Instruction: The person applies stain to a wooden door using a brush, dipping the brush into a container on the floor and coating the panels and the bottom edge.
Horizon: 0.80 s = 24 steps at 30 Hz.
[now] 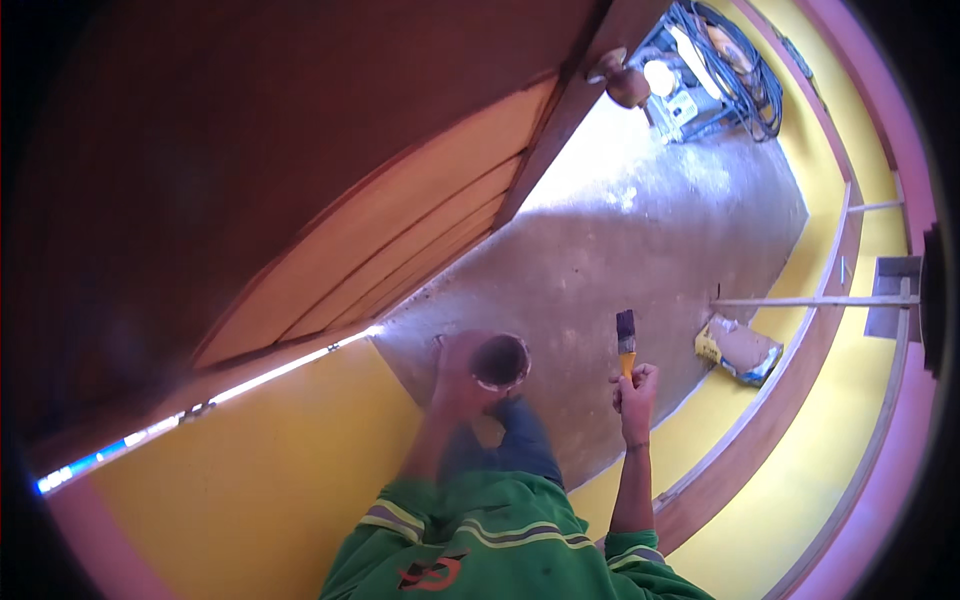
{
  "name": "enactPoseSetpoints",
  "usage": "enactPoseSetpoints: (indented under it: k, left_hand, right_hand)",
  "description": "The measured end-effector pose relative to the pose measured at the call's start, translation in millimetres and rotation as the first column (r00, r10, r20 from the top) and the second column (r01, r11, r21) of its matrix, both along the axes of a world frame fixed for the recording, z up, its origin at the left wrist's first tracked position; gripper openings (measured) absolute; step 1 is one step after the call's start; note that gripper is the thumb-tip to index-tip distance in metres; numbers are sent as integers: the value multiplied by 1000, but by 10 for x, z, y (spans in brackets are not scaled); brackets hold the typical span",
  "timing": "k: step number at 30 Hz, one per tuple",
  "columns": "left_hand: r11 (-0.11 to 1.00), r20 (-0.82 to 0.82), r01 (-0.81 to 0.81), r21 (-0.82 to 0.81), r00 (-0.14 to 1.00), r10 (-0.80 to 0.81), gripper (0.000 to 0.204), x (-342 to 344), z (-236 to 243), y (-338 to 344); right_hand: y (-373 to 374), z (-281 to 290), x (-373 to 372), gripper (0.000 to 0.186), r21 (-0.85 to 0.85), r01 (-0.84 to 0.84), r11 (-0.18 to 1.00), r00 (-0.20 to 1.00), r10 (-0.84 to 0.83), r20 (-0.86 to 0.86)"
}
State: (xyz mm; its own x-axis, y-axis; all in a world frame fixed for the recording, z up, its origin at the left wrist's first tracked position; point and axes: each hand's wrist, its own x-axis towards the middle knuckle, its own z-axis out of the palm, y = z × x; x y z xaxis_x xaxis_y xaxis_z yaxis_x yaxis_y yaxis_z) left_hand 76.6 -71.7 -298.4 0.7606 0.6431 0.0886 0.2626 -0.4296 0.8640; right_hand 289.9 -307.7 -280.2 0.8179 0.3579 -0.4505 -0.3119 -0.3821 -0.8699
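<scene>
My left hand (pixel 460 375) grips a round container (pixel 502 362) with a dark interior and a pale, stained rim, held above the floor in front of my legs. My right hand (pixel 633 390) is closed on the yellow handle of a paintbrush (pixel 627 335), held upright to the right of the container with its dark bristles at the top. Along the upper left stands a brown wooden door (pixel 300 160) with a lighter, grooved panel and a round knob (pixel 627 85). A bright slit runs along the door's hinged edge, beside a yellow wall (pixel 290 420).
A metal-framed machine (pixel 683 110) with coiled hoses sits at the upper right. Brown concrete floor (pixel 600 250) runs to a curving yellow wall (pixel 795 230) with brown trim. A thin pale bar (pixel 800 301) reaches across the right side, above a crumpled paper sack (pixel 740 355).
</scene>
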Motion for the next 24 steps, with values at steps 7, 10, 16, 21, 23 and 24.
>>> enactPoseSetpoints:
  k: [7, 10, 16, 21, 23, 24]
  left_hand:
    - [999, -86, -4, -49, 996, 0, 83, 414, -1515, 260]
    - [998, -22, 12, -67, 1000, -13, 82, 927, -2387, 288]
    - [998, 25, -13, -65, 1000, 15, 73, 1205, -4214, 201]
    - [983, -32, 78, -166, 996, -85, 88, 1556, -5500, 188]
    - [981, -57, 102, -164, 992, -113, 87, 1675, -5901, 154]
    - [981, -86, 117, -157, 988, -131, 87, 1716, -6074, 130]
  right_hand:
    - [299, -1135, -13, 24, -309, -123, 943, 971, 179, 159]
    - [454, -1774, 155, 20, -368, -46, 929, 878, 213, 429]
    - [695, -2887, 285, 26, -472, -63, 880, 913, 241, 328]
    - [703, -3765, 446, 23, -493, -49, 869, 887, 265, 379]
    - [701, -4066, 549, 22, -525, -53, 849, 867, 300, 398]
    - [709, -4192, 604, 22, -581, -64, 811, 843, 355, 403]
